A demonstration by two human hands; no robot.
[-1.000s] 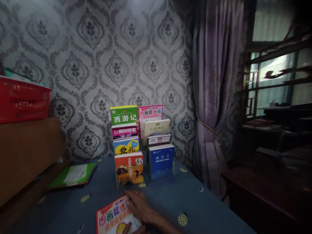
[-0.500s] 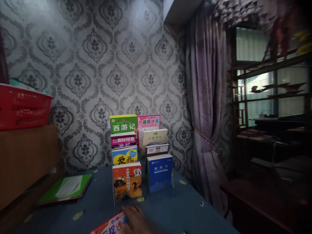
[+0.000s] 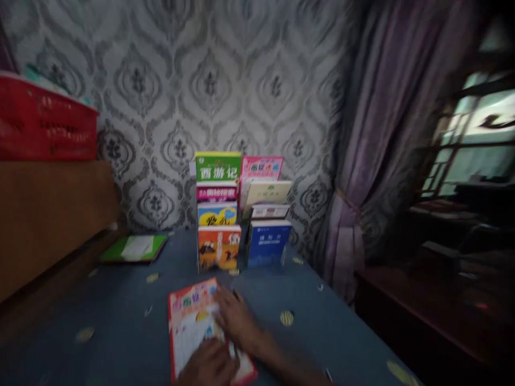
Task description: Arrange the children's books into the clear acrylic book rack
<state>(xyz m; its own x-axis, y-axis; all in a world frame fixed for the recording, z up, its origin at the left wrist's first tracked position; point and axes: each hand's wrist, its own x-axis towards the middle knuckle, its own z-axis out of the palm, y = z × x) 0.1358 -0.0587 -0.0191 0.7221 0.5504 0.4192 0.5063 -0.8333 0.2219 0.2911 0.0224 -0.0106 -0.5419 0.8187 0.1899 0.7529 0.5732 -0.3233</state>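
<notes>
A red-bordered picture book point(image 3: 189, 335) with colourful Chinese characters lies slightly turned on the dark blue tabletop. Across its upper right side rests my right hand point(image 3: 234, 317), fingers stretched out and apart over the cover. My left hand point(image 3: 211, 362) is at the book's lower part, its fingers loosely bent on the cover and somewhat blurred. Behind the book stand two rows of upright books in stepped racks. The orange book point(image 3: 219, 249) is at the front of the left row, the blue book point(image 3: 267, 245) at the front of the right.
A green flat book or folder point(image 3: 161, 245) with a pale sheet on it lies at the back left. Beside it stands a cardboard box point(image 3: 52, 214) bearing a red plastic basket point(image 3: 68, 126). Patterned wallpaper and a purple curtain point(image 3: 374, 161) bound the table point(image 3: 120, 332).
The view has tilted down, bringing more of the picture book into sight. My left hand has come into view over its lower part; my right hand stays at its upper right.
</notes>
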